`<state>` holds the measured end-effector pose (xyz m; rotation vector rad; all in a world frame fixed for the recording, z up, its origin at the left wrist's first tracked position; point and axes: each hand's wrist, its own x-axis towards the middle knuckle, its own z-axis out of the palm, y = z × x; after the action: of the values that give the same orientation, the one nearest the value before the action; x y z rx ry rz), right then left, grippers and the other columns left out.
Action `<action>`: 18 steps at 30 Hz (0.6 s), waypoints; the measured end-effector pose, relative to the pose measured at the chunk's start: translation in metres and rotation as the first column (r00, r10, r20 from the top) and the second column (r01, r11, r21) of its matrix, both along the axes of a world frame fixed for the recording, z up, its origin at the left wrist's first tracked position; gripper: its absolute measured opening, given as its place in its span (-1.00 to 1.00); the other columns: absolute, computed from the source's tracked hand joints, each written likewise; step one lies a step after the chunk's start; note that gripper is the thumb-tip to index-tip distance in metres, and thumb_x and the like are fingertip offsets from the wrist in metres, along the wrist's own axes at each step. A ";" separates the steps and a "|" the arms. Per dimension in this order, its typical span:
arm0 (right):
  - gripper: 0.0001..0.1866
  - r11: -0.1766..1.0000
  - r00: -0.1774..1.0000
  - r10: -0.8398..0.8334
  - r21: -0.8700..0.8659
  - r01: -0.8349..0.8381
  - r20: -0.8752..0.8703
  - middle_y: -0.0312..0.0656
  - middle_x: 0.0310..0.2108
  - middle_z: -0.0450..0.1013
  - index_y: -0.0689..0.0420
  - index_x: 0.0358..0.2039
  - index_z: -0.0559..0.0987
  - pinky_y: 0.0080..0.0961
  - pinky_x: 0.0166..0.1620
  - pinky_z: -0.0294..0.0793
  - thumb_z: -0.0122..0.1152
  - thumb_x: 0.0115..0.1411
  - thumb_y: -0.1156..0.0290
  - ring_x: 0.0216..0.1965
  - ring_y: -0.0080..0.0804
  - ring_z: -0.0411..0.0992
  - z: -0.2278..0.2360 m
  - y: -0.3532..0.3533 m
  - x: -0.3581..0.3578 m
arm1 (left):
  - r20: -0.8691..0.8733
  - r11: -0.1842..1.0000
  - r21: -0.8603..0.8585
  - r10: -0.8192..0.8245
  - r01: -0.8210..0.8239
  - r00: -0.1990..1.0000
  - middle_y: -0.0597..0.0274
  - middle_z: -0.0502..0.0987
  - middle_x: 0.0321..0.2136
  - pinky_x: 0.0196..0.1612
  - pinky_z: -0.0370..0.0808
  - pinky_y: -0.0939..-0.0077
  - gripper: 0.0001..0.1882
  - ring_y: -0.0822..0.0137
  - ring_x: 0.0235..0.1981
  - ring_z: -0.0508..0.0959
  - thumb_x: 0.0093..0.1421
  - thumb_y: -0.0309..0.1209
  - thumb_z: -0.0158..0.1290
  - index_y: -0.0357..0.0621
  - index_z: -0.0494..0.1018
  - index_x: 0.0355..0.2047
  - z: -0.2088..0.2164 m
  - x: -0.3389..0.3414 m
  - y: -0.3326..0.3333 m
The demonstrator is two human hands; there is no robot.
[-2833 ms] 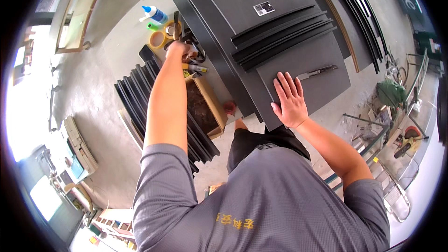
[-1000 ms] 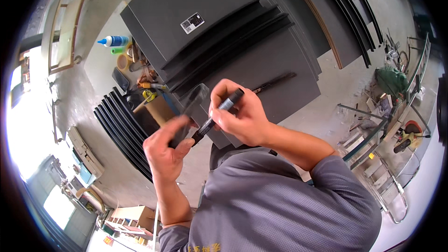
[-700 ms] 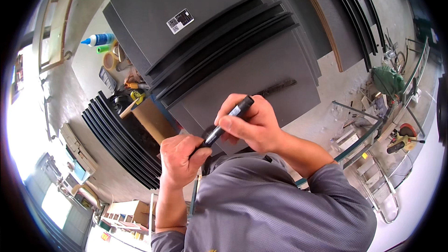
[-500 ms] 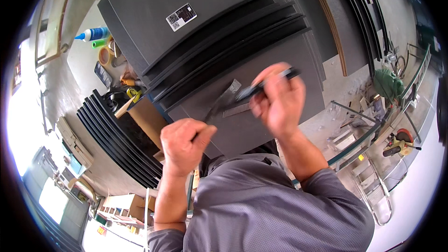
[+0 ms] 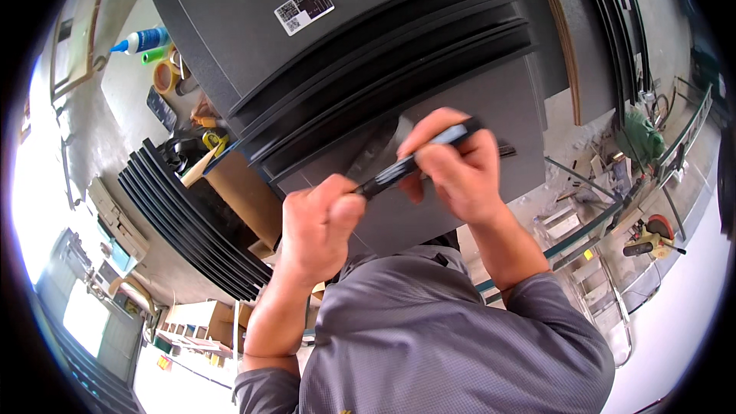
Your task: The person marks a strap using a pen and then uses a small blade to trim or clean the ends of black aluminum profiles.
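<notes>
A black marker pen (image 5: 414, 156) with a pale band slants between my two hands, above a dark grey panel (image 5: 460, 207). My right hand (image 5: 458, 165) is closed around its upper right part. At its lower left end my left hand (image 5: 322, 222) is closed, thumb and forefinger pinched on the tip end. Whether a cap is inside that pinch is hidden. Behind the pen, a blurred shiny strip (image 5: 376, 149) lies on the panel. Long black channel-shaped profiles (image 5: 383, 61) lie side by side just beyond my hands.
A white label (image 5: 304, 9) is on the panel's far part. To the left stand a white-and-blue bottle (image 5: 146, 40), a tape roll (image 5: 165, 77) and a yellow tape measure (image 5: 215, 140). Several dark strips (image 5: 184, 222) are stacked below them. At the right are a metal frame (image 5: 571, 249) and a green bag (image 5: 641, 136).
My hands have come together. The marker pen's lower left end, apart from my left hand before, now meets its pinched fingers. The view has shifted slightly.
</notes>
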<state>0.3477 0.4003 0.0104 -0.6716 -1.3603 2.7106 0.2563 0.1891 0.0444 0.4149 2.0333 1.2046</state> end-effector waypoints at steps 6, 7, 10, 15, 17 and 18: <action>-0.66 0.741 0.835 -0.285 0.445 0.503 -0.470 0.02 -0.29 0.61 0.41 0.05 0.58 -0.44 -0.22 0.66 0.16 0.52 0.33 -0.30 -0.38 0.60 -0.041 0.064 -0.014 | -0.045 0.982 -0.032 0.186 -0.188 0.981 0.26 0.46 -0.61 -0.51 0.39 0.55 -0.51 0.45 -0.63 0.44 0.56 -0.09 -0.05 -0.29 0.47 -0.36 -0.009 0.002 -0.031; -0.70 0.710 0.829 -0.340 0.456 0.536 -0.443 -0.02 -0.24 0.63 0.40 0.08 0.62 -0.38 -0.02 0.66 0.26 0.41 0.51 -0.21 -0.38 0.62 -0.039 0.054 -0.023 | -0.305 0.998 0.012 0.057 -0.055 0.951 0.18 0.44 -0.66 -0.53 0.39 0.44 -0.51 0.25 -0.66 0.48 0.51 -0.10 0.03 -0.28 0.46 -0.43 -0.019 -0.003 -0.030; -0.77 0.452 0.897 -0.107 0.782 0.429 -0.430 -0.09 -0.30 0.60 0.42 -0.12 0.64 -0.26 0.18 0.62 0.29 0.20 0.72 -0.27 -0.42 0.57 -0.054 0.059 -0.028 | -0.547 0.988 0.143 0.030 0.058 0.837 0.15 0.44 -0.64 -0.53 0.38 0.37 -0.47 0.13 -0.66 0.47 0.46 -0.02 0.14 -0.24 0.46 -0.47 -0.030 -0.016 -0.009; -0.87 0.452 0.846 -0.191 0.720 0.526 -0.498 -0.14 -0.39 0.53 0.35 -0.26 0.60 0.00 0.23 0.63 0.22 0.14 0.67 -0.34 -0.42 0.52 -0.070 0.056 -0.033 | -0.588 0.993 0.096 0.004 0.065 0.809 0.16 0.43 -0.64 -0.56 0.36 0.37 -0.48 0.13 -0.66 0.45 0.41 -0.01 0.21 -0.22 0.46 -0.49 -0.063 -0.030 0.005; -0.86 0.467 0.829 -0.192 0.694 0.547 -0.525 -0.12 -0.39 0.53 0.35 -0.25 0.59 0.03 0.22 0.63 0.22 0.14 0.66 -0.34 -0.40 0.52 -0.074 0.057 -0.033 | -0.625 0.992 0.101 0.004 0.076 0.781 0.18 0.43 -0.65 -0.57 0.36 0.39 -0.47 0.15 -0.67 0.46 0.39 0.00 0.22 -0.21 0.45 -0.50 -0.071 -0.029 0.006; -0.85 0.475 0.821 -0.193 0.681 0.557 -0.537 -0.11 -0.38 0.53 0.35 -0.25 0.59 0.04 0.21 0.63 0.21 0.14 0.66 -0.34 -0.39 0.52 -0.076 0.057 -0.033 | -0.620 0.991 0.112 0.009 0.077 0.785 0.18 0.43 -0.65 -0.57 0.37 0.39 -0.47 0.16 -0.67 0.46 0.39 0.00 0.23 -0.21 0.45 -0.50 -0.073 -0.028 0.005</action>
<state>0.3149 0.4572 -0.0659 -0.2492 -1.8136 1.4347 0.2279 0.1944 -0.0287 1.0254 2.4793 1.2959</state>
